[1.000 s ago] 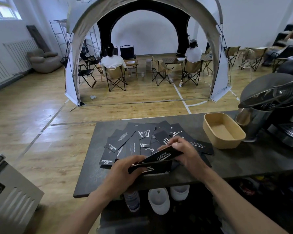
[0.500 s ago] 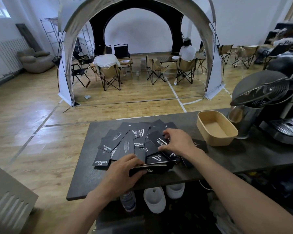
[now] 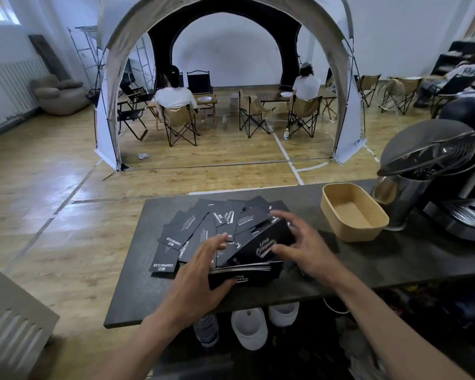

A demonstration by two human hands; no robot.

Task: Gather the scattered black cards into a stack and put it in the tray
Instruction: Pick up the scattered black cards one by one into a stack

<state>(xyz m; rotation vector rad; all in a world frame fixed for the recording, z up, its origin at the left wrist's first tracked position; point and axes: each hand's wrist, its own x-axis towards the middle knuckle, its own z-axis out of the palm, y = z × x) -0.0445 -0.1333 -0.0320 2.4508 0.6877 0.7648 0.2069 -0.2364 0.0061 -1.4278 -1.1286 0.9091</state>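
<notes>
Several black cards (image 3: pixel 200 229) with white print lie fanned out on the dark table (image 3: pixel 137 297). My left hand (image 3: pixel 203 272) grips a small stack of cards (image 3: pixel 247 274) near the table's front edge. My right hand (image 3: pixel 302 245) holds one black card (image 3: pixel 263 244) tilted just above that stack, thumb under it and fingers spread over its far edge. The tan tray (image 3: pixel 379 215) stands to the right of the cards, with nothing in it.
A coffee machine (image 3: pixel 466 215) and a steel jug (image 3: pixel 398 198) stand right of the tray. Beyond the table are a wooden floor and a tent with folding chairs and seated people. White cups and a bottle sit under the table. A grey appliance (image 3: pixel 11 325) is at lower left.
My right hand has lifted a card off the spread and brought it back over the stack in my left hand. The left hand has stayed near the front edge.
</notes>
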